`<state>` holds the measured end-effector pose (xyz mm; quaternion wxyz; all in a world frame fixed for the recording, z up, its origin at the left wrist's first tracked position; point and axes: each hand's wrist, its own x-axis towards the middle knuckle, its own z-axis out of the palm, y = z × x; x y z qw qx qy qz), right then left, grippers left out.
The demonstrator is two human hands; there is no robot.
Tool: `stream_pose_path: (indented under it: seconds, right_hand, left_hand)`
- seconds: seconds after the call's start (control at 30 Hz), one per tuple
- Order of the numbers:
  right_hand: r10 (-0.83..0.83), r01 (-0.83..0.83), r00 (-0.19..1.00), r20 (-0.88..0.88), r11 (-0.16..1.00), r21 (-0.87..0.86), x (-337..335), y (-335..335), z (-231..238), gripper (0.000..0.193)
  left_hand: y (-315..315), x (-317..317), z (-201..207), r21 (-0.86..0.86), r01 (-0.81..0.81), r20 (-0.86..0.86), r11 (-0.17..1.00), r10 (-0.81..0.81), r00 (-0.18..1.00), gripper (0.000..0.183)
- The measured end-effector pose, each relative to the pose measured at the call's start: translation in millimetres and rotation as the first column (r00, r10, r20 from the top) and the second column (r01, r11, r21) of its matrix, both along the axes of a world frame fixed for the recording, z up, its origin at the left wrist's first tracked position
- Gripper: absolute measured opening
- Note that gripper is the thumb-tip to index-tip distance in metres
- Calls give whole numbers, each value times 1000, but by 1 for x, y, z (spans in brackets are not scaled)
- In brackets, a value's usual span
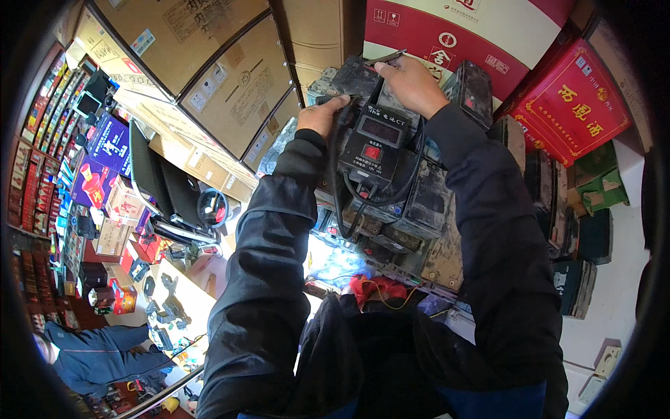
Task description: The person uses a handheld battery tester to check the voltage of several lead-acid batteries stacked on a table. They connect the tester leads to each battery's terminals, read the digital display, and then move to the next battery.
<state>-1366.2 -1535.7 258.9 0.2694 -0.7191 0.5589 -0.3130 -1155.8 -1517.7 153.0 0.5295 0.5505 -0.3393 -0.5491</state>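
Note:
A black battery tester (370, 150) with a small dark display and a red switch rests on a pile of dusty batteries (427, 199). Black cables loop from it up toward both hands. My left hand (322, 117) is closed at the tester's upper left, its thumb over a dark clamp-like piece; its other fingers are hidden. Farther up, my right hand (413, 84) pinches a dark clamp-like piece at the right edge of a dark battery (354, 77). That battery lies between the two hands.
Large brown cartons (237, 91) stand at the far left, and a red gift box (569, 105) at the right. More batteries (471, 91) surround the pile. A black folding chair (167, 181) is at left. A person in dark clothes (98, 356) is at the lower left, beside a cluttered table (199, 297).

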Motion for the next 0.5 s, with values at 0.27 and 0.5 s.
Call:
stream_pose_path:
  seconds: [0.27,0.5]
  right_hand:
    - [0,0,1000,6,1000,-28,2,-6,-7,45]
    - [111,-117,985,-131,993,-34,13,-31,-3,50]
  left_hand:
    - [-13,1,-14,9,-18,193,1000,16,981,63]
    - [17,-12,17,-87,-65,257,994,85,963,53]
